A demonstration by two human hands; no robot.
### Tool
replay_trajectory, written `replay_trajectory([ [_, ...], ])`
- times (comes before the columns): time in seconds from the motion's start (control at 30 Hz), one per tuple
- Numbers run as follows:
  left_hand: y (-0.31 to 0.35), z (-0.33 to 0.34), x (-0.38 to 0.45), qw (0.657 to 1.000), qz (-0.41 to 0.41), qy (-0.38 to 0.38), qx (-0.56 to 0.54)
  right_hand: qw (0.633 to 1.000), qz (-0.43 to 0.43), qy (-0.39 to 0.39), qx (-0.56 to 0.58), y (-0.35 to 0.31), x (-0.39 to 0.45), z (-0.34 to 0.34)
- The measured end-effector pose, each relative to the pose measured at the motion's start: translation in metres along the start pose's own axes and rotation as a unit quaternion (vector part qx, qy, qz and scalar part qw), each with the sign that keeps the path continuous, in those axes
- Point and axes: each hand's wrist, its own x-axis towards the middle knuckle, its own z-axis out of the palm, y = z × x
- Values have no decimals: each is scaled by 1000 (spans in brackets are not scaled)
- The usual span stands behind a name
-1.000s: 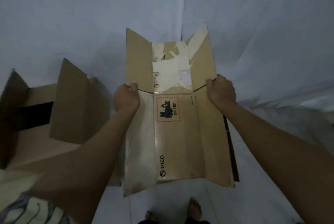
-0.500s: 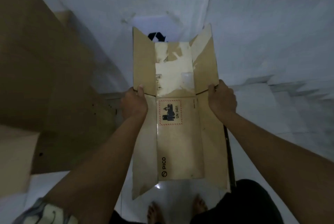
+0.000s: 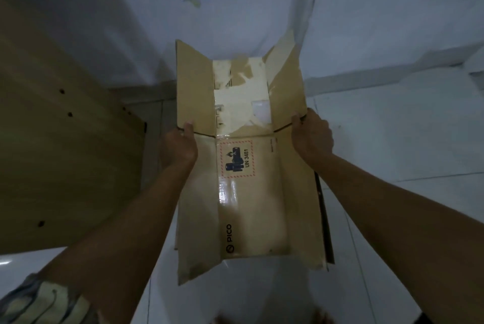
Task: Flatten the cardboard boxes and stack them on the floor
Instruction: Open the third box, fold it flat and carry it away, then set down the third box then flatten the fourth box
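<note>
**At centre frame: flattened box held above floor, not yet stacked**

At 9 o'clock of the box, left hand point(image 3: 180, 147) clamped on the side edge, thumb over the front face at the flap crease. At 3 o'clock, right hand point(image 3: 311, 137) clamped likewise on the opposite edge. Both hands curled round the board; neither released.

Between the hands: cardboard box point(image 3: 248, 166), collapsed nearly flat, raised off the white tiled floor point(image 3: 406, 140). Far flaps splayed toward 12 o'clock; hazard label point(image 3: 237, 159) and torn tape on the middle panel.

At 9 o'clock, well apart: large brown cardboard sheet point(image 3: 65, 140), possibly the stack; cannot tell. At 6 o'clock: blurred feet, barely readable.

Likely faults from here:
- Spring-back of the side panels on release, caused by stiff creases and tape residue.
- Slip from either grip, caused by glossy tape on the board.
- Crooked landing on the stack, caused by loose far flaps catching.
</note>
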Motion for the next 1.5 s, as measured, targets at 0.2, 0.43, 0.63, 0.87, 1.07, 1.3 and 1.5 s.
replay_trajectory([
  [0.2,-58,40,35,1000,-14,-7,22,1000,9,-8,-22,27,16,68],
  [0.43,-102,82,81,999,14,-3,45,998,4,-12,-53,50,50,120],
  [0.63,-134,98,116,997,30,27,63,993,3,1,-115,69,74,129],
  [0.87,-158,132,115,943,198,8,269,980,-49,-28,-191,86,67,167],
  [1.07,-171,164,101,924,236,-56,294,969,-145,-52,-195,102,52,211],
  [1.3,-127,125,73,918,264,-80,286,960,-164,-58,-219,75,32,164],
  [1.5,-11,18,15,891,352,-66,280,948,-234,-48,-210,-9,-21,43],
])
